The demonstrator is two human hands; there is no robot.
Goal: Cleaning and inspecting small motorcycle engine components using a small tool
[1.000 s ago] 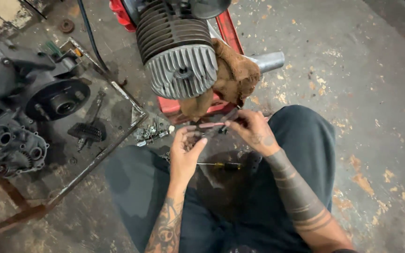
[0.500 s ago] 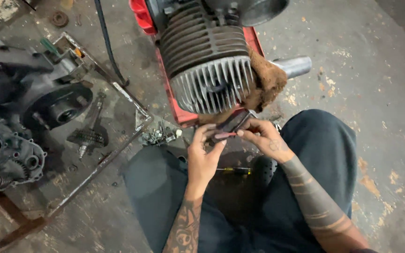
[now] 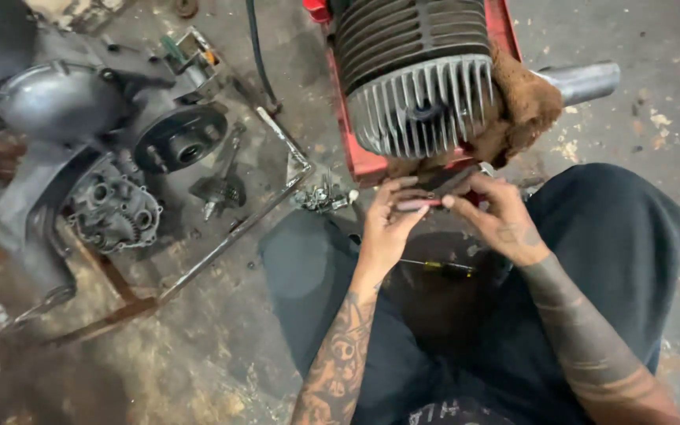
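A: What lies around, biggest first?

B: At nine o'clock a dark engine casing [image 3: 80, 149] sits inside a rusty metal frame [image 3: 222, 236] on the concrete floor [image 3: 631, 118]. At twelve o'clock a finned cylinder [image 3: 423, 86] rests on a red stand [image 3: 356, 153], a brown rag [image 3: 517, 114] stuffed against its right side and a grey pipe [image 3: 584, 79] jutting toward two o'clock. A heap of small bolts [image 3: 323, 197] lies just left of the hands, and a yellow-handled screwdriver [image 3: 442, 267] lies between the knees.

A: Anything blocking the view?

B: The fingers cover most of the held piece.

A: And that piece?

B: A small pink-and-dark part [image 3: 426, 201], thin and flat, just below the cylinder at centre. What it is exactly, I cannot tell.

A: The grip?

B: The left hand [image 3: 387, 224] pinches its left end; the right hand [image 3: 501, 216] pinches the right, fingertips close together.

A: Changed from half a second back?

B: The hands and part have barely shifted; the view has moved, so the cylinder sits higher.
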